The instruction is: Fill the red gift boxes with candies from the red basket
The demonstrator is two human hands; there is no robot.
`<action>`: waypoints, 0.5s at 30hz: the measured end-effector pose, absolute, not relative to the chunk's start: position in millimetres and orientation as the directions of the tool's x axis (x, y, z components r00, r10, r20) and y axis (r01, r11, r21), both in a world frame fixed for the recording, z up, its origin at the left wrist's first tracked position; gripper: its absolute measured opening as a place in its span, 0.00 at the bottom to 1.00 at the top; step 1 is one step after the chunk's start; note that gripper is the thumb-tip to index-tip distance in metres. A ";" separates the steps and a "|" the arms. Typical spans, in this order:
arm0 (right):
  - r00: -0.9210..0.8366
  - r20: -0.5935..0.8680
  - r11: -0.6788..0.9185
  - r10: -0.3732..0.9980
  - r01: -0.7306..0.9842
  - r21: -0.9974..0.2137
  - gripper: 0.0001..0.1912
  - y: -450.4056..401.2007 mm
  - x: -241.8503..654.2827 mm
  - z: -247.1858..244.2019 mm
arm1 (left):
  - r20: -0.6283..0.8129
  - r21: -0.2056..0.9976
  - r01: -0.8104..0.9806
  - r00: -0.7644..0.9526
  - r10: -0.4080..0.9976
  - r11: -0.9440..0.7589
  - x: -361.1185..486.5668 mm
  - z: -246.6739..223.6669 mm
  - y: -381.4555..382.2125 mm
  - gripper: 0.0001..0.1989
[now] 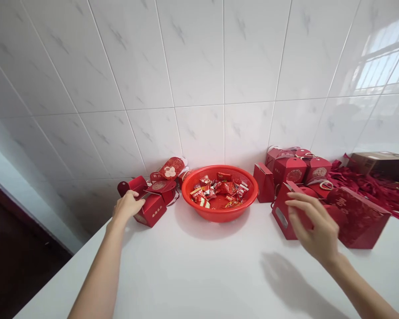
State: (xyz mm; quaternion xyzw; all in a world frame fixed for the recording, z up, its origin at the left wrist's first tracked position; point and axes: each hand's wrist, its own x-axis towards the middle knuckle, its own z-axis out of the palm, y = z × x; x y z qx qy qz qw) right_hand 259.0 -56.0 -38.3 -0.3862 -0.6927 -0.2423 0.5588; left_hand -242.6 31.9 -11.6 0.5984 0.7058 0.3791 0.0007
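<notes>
On the left, my left hand (128,206) is closed on the near side of a red gift box (152,211) with gold lettering, its top flaps raised. My right hand (314,226) hovers over the table's right side, fingers apart and curved, nothing in it. Just behind that hand stands a red box with a clear window (280,212). Between my hands, a red plastic basket (219,215) holds several wrapped candies (231,188).
More red boxes (290,170) stand along the wall at right, with a large red box (362,219), a heap of red ribbons (369,184) and a brown carton (379,164). A patterned red box (172,169) lies at back left. The white table (199,274) ends at left.
</notes>
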 end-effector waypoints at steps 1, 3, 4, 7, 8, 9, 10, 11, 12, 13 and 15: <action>-0.103 0.940 0.616 0.326 0.777 -0.128 0.07 -56.7 250.2 -42.0 | 0.422 0.528 0.849 -0.301 0.855 0.038 -240.3 -10.0 29.4 0.15; -0.191 0.888 0.695 0.419 0.697 -0.178 0.09 -58.1 230.2 -46.7 | 0.355 0.506 0.858 -0.304 0.884 0.092 -232.1 -4.1 22.3 0.10; -0.256 0.858 0.741 0.446 0.643 -0.193 0.10 -58.8 218.8 -47.3 | 0.325 0.498 0.863 -0.283 0.903 0.091 -225.9 0.0 17.8 0.08; -0.467 0.757 0.851 0.456 0.477 -0.219 0.12 -58.6 181.9 -40.8 | 0.236 0.497 0.868 -0.161 0.958 0.024 -196.8 14.9 1.1 0.04; -0.515 0.736 0.875 0.440 0.430 -0.222 0.12 -57.7 169.7 -36.3 | 0.205 0.504 0.863 -0.108 0.973 -0.010 -183.5 20.0 -5.7 0.04; -0.557 0.717 0.896 0.418 0.382 -0.225 0.12 -56.5 158.2 -31.1 | 0.169 0.514 0.856 -0.037 0.985 -0.056 -168.7 24.8 -13.1 0.03; -0.595 0.699 0.912 0.398 0.338 -0.231 0.11 -55.0 147.8 -25.6 | 0.126 0.527 0.840 0.076 0.989 -0.131 -152.9 29.2 -21.0 0.04; -0.630 0.678 0.924 0.380 0.299 -0.239 0.11 -53.4 138.6 -20.1 | 0.109 0.536 0.821 0.164 0.980 -0.197 -136.7 32.8 -29.1 0.05; -0.670 0.645 0.930 0.367 0.272 -0.247 0.11 -51.9 130.9 -15.0 | 0.105 0.551 0.796 0.232 0.967 -0.251 -120.8 35.5 -36.9 0.08; -0.710 0.607 0.934 0.357 0.256 -0.250 0.09 -50.5 124.9 -10.7 | 0.099 0.570 0.768 0.287 0.953 -0.291 -105.8 36.9 -44.1 0.10; -0.774 0.529 0.936 0.348 0.259 -0.237 0.09 -48.2 117.7 -5.0 | 0.098 0.585 0.725 0.382 0.919 -0.364 -81.0 36.1 -54.4 0.14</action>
